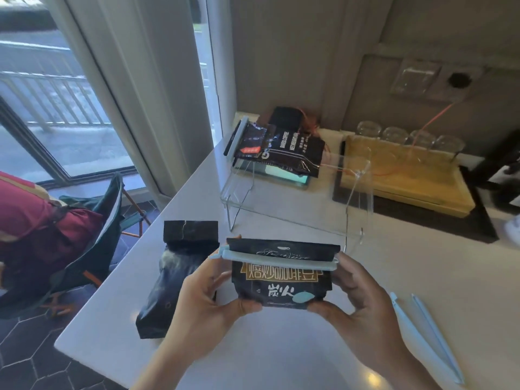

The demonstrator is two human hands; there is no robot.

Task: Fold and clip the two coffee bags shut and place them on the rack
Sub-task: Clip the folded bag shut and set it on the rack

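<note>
Above the counter [281, 347], left hand [208, 299] and right hand [357, 302] both grip one clipped bag [281, 280]. Bags: three total, one lying left [174, 282], one on rack [284, 153]. One loose open clip [422, 333] right.

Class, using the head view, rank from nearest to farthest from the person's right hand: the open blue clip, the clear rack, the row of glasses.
From the right hand:
1. Open blue clip, on the counter just right.
2. Clear rack, ahead.
3. Row of glasses, at the back wall.
</note>
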